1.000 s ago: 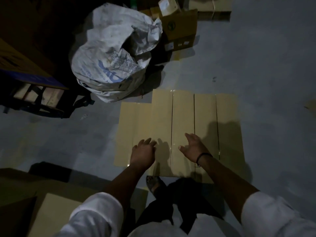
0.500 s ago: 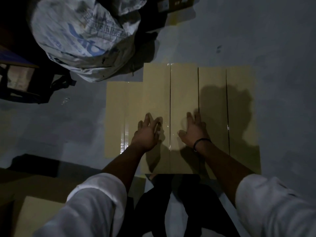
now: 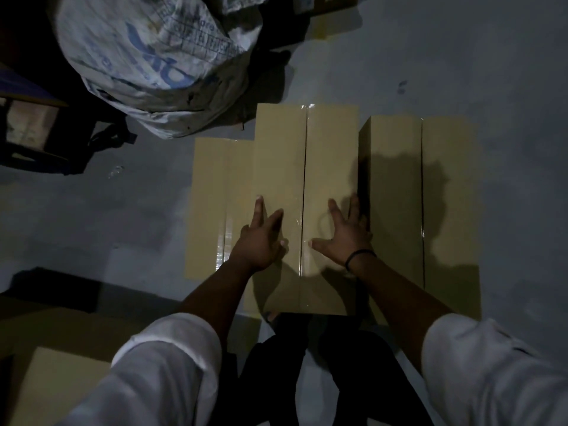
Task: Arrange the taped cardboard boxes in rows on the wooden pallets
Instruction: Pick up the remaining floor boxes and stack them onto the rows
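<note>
Three taped cardboard boxes stand side by side on the grey floor. The middle box rises highest, with clear tape along its centre seam. My left hand lies flat on its top left of the seam, fingers spread. My right hand, with a black wristband, lies flat right of the seam, fingers near the box's right edge. A lower box sits at the left, and another box stands at the right with a narrow gap beside the middle one.
A large white sack with blue print lies at the upper left, close to the boxes. A dark pallet-like frame is at the far left. More cardboard sits at the lower left. Bare grey floor spreads to the right.
Both hands have slid forward onto the middle box's top and spread flat. The middle box now stands apart from the right box, with a gap between them. The camera has tilted down and closer.
</note>
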